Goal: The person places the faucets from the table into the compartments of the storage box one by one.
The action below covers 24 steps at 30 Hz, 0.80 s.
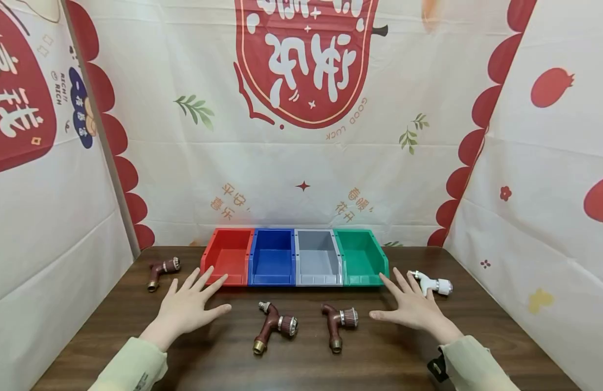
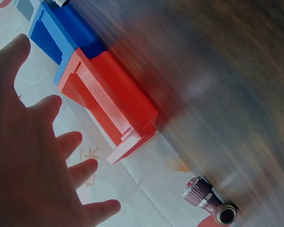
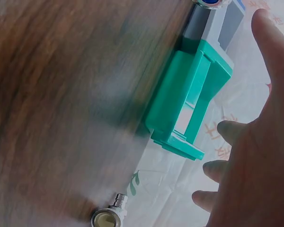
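My left hand (image 1: 186,309) hovers with spread fingers over the table, in front of the red bin (image 1: 226,278), and holds nothing. On the other side my right hand (image 1: 411,307) is likewise spread and holds nothing, near the green bin (image 1: 362,279) and a white faucet (image 1: 431,284). Between the hands lie two brown faucets: one with a brass end (image 1: 269,327) and a second with a darker end (image 1: 334,327). Another brown faucet (image 1: 159,271) lies at the far left, also seen by the left wrist camera as a ribbed-knob faucet (image 2: 203,196).
A blue bin (image 1: 272,279) and a grey bin (image 1: 318,279) stand between the red and green ones in a joined row. Behind them hangs a printed cloth (image 1: 301,163), with more cloth on both sides. The wooden table (image 1: 306,374) carries everything.
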Each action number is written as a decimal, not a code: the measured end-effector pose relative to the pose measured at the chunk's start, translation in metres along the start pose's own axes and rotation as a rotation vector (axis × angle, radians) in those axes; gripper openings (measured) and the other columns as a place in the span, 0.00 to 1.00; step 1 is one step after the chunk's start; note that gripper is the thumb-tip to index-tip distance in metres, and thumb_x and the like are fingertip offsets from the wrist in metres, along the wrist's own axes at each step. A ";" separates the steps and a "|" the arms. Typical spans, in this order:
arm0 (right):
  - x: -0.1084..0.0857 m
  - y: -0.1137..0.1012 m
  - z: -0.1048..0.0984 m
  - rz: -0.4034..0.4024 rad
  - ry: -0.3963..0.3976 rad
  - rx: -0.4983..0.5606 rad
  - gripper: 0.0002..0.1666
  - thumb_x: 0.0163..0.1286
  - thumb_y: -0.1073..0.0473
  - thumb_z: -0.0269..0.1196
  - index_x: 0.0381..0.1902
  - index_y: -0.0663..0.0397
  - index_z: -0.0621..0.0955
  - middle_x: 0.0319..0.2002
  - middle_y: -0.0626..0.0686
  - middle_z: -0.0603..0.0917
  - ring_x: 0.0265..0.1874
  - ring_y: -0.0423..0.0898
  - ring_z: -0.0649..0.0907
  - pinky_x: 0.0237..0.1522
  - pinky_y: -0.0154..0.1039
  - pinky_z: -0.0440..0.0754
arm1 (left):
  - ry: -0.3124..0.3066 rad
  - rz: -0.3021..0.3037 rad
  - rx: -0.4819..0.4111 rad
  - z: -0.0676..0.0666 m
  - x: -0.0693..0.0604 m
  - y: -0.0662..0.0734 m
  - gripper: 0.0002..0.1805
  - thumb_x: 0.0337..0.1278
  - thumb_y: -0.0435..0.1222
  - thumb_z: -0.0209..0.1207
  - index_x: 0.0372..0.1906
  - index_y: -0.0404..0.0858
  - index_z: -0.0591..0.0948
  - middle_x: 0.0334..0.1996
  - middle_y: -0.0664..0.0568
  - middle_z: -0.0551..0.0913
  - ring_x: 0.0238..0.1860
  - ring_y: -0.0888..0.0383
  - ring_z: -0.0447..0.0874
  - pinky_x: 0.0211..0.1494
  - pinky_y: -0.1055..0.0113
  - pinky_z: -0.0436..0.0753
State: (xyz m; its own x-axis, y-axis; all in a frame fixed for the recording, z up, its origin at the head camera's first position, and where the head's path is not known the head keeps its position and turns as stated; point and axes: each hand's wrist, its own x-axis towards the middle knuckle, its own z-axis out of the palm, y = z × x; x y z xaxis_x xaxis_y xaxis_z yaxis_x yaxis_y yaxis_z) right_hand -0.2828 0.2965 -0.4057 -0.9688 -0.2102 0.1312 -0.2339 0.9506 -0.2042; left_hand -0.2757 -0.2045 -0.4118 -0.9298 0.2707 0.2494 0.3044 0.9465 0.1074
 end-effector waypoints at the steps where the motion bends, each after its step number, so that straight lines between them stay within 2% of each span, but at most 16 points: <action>1: 0.001 0.000 0.000 0.002 0.002 0.000 0.59 0.53 0.23 0.61 0.75 0.48 0.61 0.74 0.66 0.52 0.69 0.73 0.50 0.54 0.83 0.44 | -0.004 0.000 -0.006 0.001 0.000 -0.001 0.43 0.54 0.71 0.49 0.72 0.55 0.67 0.73 0.46 0.60 0.73 0.39 0.50 0.65 0.28 0.46; 7: 0.006 0.003 -0.002 0.014 0.003 0.024 0.61 0.52 0.22 0.61 0.75 0.47 0.59 0.74 0.67 0.50 0.69 0.74 0.49 0.53 0.83 0.41 | -0.022 0.008 -0.029 0.007 0.004 -0.002 0.42 0.54 0.70 0.51 0.72 0.55 0.67 0.74 0.47 0.59 0.73 0.39 0.49 0.65 0.28 0.45; 12: 0.017 0.008 -0.001 0.028 0.037 0.041 0.62 0.52 0.24 0.63 0.75 0.50 0.59 0.74 0.66 0.53 0.69 0.73 0.50 0.53 0.83 0.42 | -0.020 0.013 -0.024 0.010 0.003 -0.003 0.42 0.54 0.70 0.51 0.72 0.55 0.67 0.73 0.47 0.59 0.73 0.39 0.50 0.65 0.28 0.46; 20: 0.045 0.013 0.004 0.022 0.100 0.053 0.65 0.49 0.23 0.65 0.75 0.53 0.59 0.74 0.66 0.53 0.69 0.72 0.53 0.54 0.83 0.45 | -0.004 0.014 -0.019 0.009 0.000 -0.006 0.42 0.54 0.70 0.51 0.72 0.56 0.66 0.74 0.48 0.59 0.73 0.40 0.51 0.65 0.28 0.49; 24: 0.062 0.011 0.003 0.010 0.111 0.091 0.65 0.49 0.26 0.67 0.75 0.54 0.58 0.74 0.66 0.51 0.70 0.72 0.51 0.53 0.83 0.43 | 0.000 0.005 -0.013 0.007 0.000 -0.009 0.42 0.54 0.69 0.51 0.72 0.57 0.66 0.74 0.49 0.59 0.73 0.41 0.51 0.65 0.28 0.49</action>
State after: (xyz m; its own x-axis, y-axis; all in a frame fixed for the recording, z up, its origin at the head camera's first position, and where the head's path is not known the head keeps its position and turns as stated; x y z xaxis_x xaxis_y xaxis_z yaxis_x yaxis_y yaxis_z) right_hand -0.3455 0.2929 -0.4030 -0.9573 -0.1694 0.2342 -0.2356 0.9267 -0.2927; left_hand -0.2804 -0.2116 -0.4199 -0.9282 0.2753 0.2504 0.3117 0.9427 0.1190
